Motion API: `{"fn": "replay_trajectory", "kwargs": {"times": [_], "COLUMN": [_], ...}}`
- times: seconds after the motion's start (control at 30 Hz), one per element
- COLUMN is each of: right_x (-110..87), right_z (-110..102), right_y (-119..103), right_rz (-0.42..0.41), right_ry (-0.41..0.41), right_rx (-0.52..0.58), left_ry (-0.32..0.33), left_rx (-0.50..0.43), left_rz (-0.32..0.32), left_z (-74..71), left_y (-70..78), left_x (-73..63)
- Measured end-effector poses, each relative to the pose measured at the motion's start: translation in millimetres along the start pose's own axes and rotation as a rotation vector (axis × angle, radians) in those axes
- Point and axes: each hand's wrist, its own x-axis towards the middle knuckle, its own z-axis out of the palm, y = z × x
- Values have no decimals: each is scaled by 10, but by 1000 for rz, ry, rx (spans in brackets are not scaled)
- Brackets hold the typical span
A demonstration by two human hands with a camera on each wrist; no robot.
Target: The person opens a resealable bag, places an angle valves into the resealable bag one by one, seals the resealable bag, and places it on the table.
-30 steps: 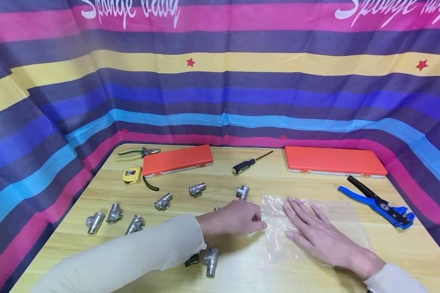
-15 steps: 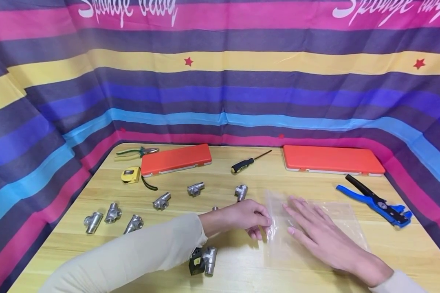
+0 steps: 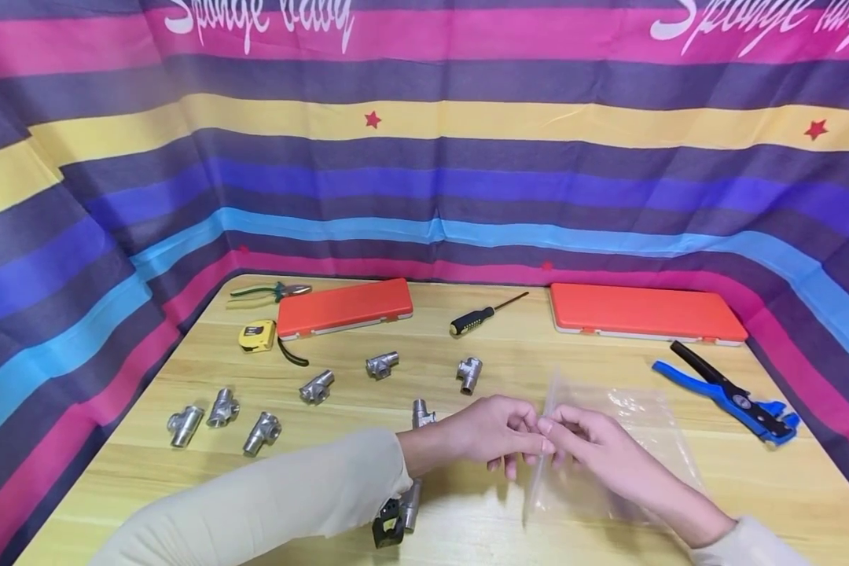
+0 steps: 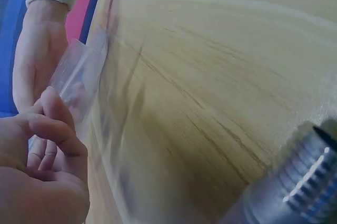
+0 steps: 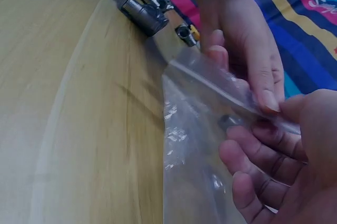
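Note:
A clear plastic zip bag (image 3: 654, 440) stands partly raised from the wooden table, its opening edge upright between the two hands. With thumb and fingertips my left hand (image 3: 498, 428) pinches that edge from the left. My right hand (image 3: 611, 452) pinches the same edge from the right, its thumb tip close to the left thumb. In the right wrist view the bag's zip strip (image 5: 210, 84) runs between both hands, and the bag's body hangs below it. Metal tee pipe fittings lie around the left forearm; one fitting (image 3: 420, 412) is partly hidden behind the left wrist.
Several tee fittings lie left of the bag, including one (image 3: 470, 375) behind the hands. Farther back are pliers (image 3: 272, 292), a tape measure (image 3: 257, 336), two red cases (image 3: 347, 308) and a screwdriver (image 3: 472, 321). A blue-handled wire stripper (image 3: 736, 401) lies at right.
My right hand has lifted from lying flat on the bag and now pinches its opening edge. My left hand has shifted slightly right with the edge, which has risen off the table.

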Motion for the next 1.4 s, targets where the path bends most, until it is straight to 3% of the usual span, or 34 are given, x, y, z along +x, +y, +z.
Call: {"fn": "replay_trajectory", "kwargs": {"times": [0.23, 0.4, 0.5, 0.67, 0.73, 0.9, 1.0, 1.07, 1.13, 1.27, 1.4], "right_x": [5, 12, 3, -32, -35, -63, -106, -121, -111, -62, -17], "right_z": [-38, -17, 12, 58, 68, 10, -63, -90, -92, -56, -21], "right_y": [78, 74, 56, 23, 6, -3, 14, 23, 27, -8, -65], "right_rz": [-58, -35, -26, -59, -62, -36, -42, -66, -112, -176, -128], "right_ry": [-66, -61, -34, 25, 37, 50, 27, -4, -38, -65, 20], "right_rx": [81, 88, 25, -201, -245, -245, -230, -214, -211, -234, -266], "left_ry": [-28, -8, 14, 53, 67, 146, 139, 95, 63, 78, 92], "left_rx": [-29, 8, 87, 236, 274, 303, 359, 384, 413, 436, 403], "left_rz": [-10, -21, -14, -10, -17, -85, -114, -85, -10, 123, 135], "left_z": [-2, -1, 17, 67, 79, 30, -19, -31, -21, 34, 68], "left_y": [-35, -51, -33, 16, 33, 52, 47, 43, 41, 54, 61], "left_x": [0, -2, -3, -13, -23, -52, -67, -64, -46, 1, 21]}}
